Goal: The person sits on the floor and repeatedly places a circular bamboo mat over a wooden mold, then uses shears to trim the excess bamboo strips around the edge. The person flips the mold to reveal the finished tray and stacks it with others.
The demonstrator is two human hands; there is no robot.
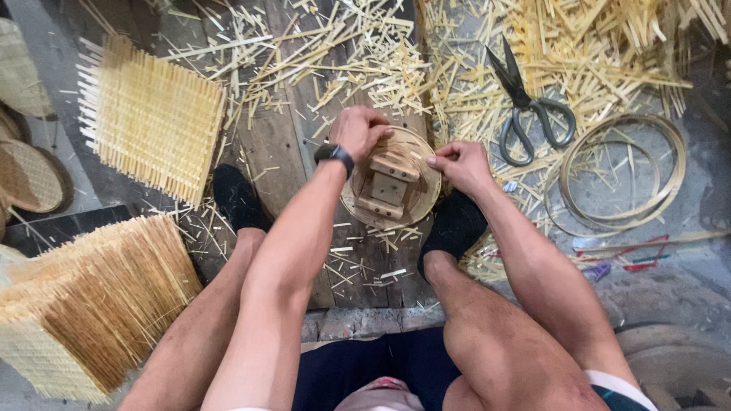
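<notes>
A round woven bamboo piece (422,199) lies on a wooden board between my feet, with a small wooden block frame (388,186) set on top of it. My left hand (358,131), with a dark watch on the wrist, closes over the upper end of the wooden frame. My right hand (461,164) pinches the right rim of the round piece with thumb and fingers. Both feet in black socks rest on either side of it.
Black scissors (529,110) lie to the upper right among bamboo strip offcuts. Thin bamboo hoops (620,171) lie at the right. A flat woven mat (152,118) sits at the upper left, a stack of woven mats (84,304) at the lower left, and round baskets (27,175) at the far left.
</notes>
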